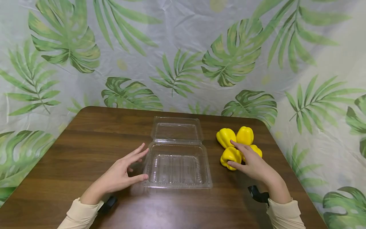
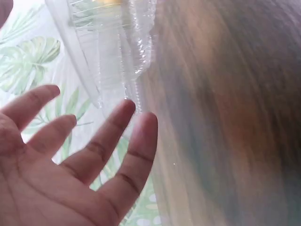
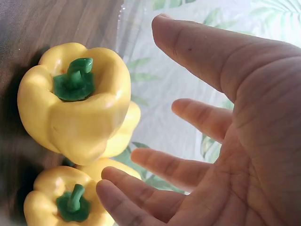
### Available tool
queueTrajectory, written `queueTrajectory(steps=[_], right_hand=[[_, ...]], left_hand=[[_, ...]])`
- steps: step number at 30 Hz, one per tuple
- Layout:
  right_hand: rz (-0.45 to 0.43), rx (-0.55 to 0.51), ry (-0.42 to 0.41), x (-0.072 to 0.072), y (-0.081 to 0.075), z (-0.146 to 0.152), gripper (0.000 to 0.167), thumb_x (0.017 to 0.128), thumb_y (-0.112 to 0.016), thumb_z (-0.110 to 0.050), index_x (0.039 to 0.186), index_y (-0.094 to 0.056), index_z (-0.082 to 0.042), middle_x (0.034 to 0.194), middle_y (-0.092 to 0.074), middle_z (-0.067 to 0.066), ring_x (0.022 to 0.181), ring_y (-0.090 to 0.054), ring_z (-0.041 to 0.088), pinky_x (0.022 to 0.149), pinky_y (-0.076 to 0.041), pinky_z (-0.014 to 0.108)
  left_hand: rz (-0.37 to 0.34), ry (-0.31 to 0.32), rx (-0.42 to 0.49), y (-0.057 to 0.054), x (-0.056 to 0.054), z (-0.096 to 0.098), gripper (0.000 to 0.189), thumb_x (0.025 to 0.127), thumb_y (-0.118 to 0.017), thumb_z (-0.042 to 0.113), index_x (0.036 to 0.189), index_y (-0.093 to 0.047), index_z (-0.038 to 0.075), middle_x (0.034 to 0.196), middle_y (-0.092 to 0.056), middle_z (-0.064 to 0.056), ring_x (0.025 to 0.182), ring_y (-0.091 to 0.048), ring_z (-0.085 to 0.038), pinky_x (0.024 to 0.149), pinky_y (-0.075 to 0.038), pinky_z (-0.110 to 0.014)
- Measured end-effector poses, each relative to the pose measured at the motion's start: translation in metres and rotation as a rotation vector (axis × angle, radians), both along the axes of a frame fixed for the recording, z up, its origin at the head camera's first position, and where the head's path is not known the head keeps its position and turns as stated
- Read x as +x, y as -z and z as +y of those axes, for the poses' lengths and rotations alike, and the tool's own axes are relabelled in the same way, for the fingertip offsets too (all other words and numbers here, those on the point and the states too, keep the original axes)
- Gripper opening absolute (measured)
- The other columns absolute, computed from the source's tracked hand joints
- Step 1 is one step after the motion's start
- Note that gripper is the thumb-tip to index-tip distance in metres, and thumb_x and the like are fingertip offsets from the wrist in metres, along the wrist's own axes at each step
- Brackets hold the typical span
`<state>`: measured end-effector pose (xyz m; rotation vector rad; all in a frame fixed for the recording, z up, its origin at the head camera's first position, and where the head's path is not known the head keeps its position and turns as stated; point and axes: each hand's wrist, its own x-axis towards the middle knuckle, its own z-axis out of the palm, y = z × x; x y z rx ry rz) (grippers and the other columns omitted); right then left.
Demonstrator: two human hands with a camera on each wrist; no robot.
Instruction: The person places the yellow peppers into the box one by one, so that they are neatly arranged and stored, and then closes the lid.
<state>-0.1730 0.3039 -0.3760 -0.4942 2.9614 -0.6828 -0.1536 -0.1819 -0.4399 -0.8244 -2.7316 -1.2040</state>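
A clear plastic clamshell container [image 1: 180, 168] lies with its lid [image 1: 177, 130] folded back, away from the person. My left hand [image 1: 120, 173] is at the container's left edge, fingers spread and holding nothing; whether the fingertips touch the rim I cannot tell. In the left wrist view the container [image 2: 108, 52] shows beyond the fingers. On the right, several yellow bell peppers [image 1: 231, 158] sit in a cluster. Over the nearest ones hovers my right hand [image 1: 254, 165], its fingers apart and grasping nothing. The right wrist view shows green stems on two peppers [image 3: 75, 122].
Everything stands on a dark brown wooden table [image 1: 85, 152] with rounded far corners. Behind it hangs a pale cloth [image 1: 183, 38] printed with green leaves. Dark wrist straps [image 1: 258, 194] show near both cuffs.
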Motion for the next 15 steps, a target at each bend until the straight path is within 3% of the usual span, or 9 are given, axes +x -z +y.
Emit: queueTrajectory(steps=[8, 15], right_hand=[[-0.033, 0.007, -0.020, -0.003, 0.002, 0.000, 0.082, 0.102, -0.075, -0.040, 0.164, -0.039, -0.001, 0.161, -0.043, 0.036, 0.146, -0.044, 0.056, 0.114, -0.041, 0.071], [-0.064, 0.006, -0.025, -0.007, 0.007, -0.001, 0.079, 0.100, -0.077, -0.039, 0.162, -0.043, -0.001, 0.159, -0.045, 0.037, 0.143, -0.048, 0.055, 0.113, -0.043, 0.070]], left_hand=[[-0.055, 0.073, 0.031, 0.009, -0.001, -0.003, 0.094, 0.086, -0.091, 0.042, 0.166, -0.044, 0.028, 0.180, -0.026, -0.005, 0.130, -0.066, -0.026, 0.084, -0.058, -0.032], [-0.050, 0.123, 0.040, 0.014, -0.004, -0.003, 0.096, 0.082, -0.095, 0.042, 0.163, -0.049, 0.020, 0.178, -0.029, -0.012, 0.127, -0.068, -0.025, 0.083, -0.057, -0.031]])
